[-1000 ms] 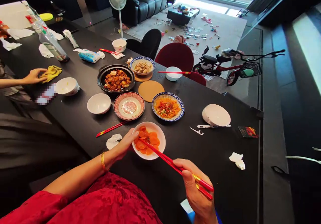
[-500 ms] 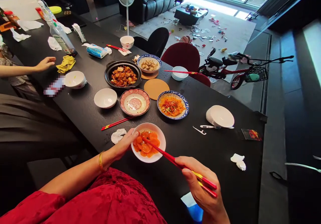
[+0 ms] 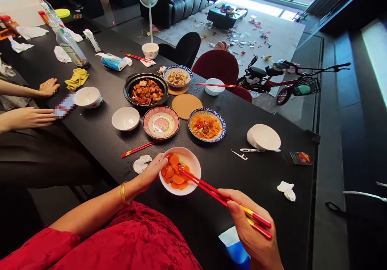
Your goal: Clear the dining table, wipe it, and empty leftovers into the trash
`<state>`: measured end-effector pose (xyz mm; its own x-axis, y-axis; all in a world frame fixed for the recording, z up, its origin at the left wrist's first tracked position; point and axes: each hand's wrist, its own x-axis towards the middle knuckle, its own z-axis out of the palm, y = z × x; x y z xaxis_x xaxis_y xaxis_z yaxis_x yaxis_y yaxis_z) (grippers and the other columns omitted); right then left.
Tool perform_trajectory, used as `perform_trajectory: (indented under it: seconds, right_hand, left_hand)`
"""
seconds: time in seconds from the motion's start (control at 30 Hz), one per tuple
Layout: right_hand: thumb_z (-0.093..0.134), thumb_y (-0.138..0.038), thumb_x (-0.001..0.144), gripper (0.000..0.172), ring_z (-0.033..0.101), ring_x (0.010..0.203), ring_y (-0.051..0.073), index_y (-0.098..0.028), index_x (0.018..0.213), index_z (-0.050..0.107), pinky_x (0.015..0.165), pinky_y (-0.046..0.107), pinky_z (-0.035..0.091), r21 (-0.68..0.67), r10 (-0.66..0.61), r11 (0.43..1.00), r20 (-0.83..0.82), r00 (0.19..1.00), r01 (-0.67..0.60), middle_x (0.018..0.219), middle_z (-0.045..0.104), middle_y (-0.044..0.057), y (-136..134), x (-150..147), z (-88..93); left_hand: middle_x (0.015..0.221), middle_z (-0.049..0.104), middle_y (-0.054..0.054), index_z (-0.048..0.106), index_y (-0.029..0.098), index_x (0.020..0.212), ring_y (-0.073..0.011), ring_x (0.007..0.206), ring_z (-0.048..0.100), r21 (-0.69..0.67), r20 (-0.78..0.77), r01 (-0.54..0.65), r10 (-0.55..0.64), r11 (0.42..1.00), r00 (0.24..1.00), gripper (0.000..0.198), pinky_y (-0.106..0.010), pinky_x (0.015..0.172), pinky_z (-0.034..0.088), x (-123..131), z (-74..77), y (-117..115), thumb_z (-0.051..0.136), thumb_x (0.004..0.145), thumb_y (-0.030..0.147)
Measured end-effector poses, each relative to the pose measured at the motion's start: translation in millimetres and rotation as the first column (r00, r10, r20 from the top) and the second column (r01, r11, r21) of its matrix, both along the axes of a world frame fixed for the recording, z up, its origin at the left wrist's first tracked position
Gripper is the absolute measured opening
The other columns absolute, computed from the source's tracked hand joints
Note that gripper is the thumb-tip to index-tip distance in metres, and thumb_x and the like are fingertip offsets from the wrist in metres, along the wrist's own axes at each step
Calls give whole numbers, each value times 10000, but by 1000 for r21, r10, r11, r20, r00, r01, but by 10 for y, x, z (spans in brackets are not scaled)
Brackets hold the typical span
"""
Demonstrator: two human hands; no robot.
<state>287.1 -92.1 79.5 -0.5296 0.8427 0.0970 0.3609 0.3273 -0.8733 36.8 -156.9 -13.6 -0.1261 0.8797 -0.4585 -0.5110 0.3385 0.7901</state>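
My left hand (image 3: 152,171) grips the left rim of a white bowl (image 3: 193,161), its thumb over the edge. Orange carrot slices (image 3: 177,178) in a little liquid lie mostly on the bowl's left side. In my right hand (image 3: 252,219) is a pair of red chopsticks (image 3: 211,190) with gold bands, their tips among the slices. Just beyond the bowl sits a pink-rimmed plate (image 3: 161,122), with a blue-rimmed plate of food (image 3: 207,125) to its right. A crumpled tissue (image 3: 142,164) lies beside my left hand.
A black pot of browned chunks (image 3: 146,91), a white bowl (image 3: 125,119) and a cork mat (image 3: 186,106) stand farther back. At right are stacked white bowls (image 3: 264,137). Another person's hands (image 3: 34,117) rest by a phone (image 3: 65,105) at left.
The chopstick tips have shifted right within the bowl, and my right hand has moved slightly right. The carrot slices sit more to the left. The other person's second hand has come into view.
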Motion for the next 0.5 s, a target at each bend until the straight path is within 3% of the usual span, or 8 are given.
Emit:
perform_trajectory:
  seconds: [0.1, 0.3, 0.4, 0.5]
  right_hand:
    - [536, -307, 866, 200, 667, 773, 192, -213, 945, 695, 656, 245, 542, 34, 34, 999, -50, 998, -32, 873, 699, 66, -41, 14, 29]
    - [544, -301, 857, 221, 681, 804, 210, -238, 1017, 683, 727, 260, 556, 120, 257, 959, 4, 966, -256, 919, 711, 57, -81, 136, 210]
    - [561, -271, 845, 219, 679, 822, 209, -237, 1026, 679, 720, 250, 557, 115, 254, 959, 40, 966, -257, 930, 709, 60, -60, 129, 171]
    - [532, -287, 868, 217, 680, 783, 202, -229, 1025, 669, 669, 243, 559, 119, 191, 975, -30, 981, -186, 914, 707, 64, -27, 158, 138]
  left_hand:
    - [1186, 600, -90, 499, 186, 1192, -272, 1121, 535, 20, 8, -11, 11, 1000, 1000, 568, -358, 915, 447, -34, -44, -9, 597, 770, 553]
    - [1272, 551, -105, 492, 164, 1209, -279, 1194, 481, 49, 13, -45, 45, 998, 999, 533, -374, 978, 399, -56, -90, -12, 576, 812, 511]
    - [1236, 569, -102, 493, 169, 1196, -276, 1150, 515, 47, 26, -12, 11, 999, 1000, 510, -383, 953, 416, -18, -80, -14, 561, 822, 509]
    - [1206, 583, -100, 501, 170, 1173, -278, 1107, 542, 37, 18, 21, -22, 999, 1000, 492, -373, 891, 449, 10, -79, -18, 550, 825, 514]
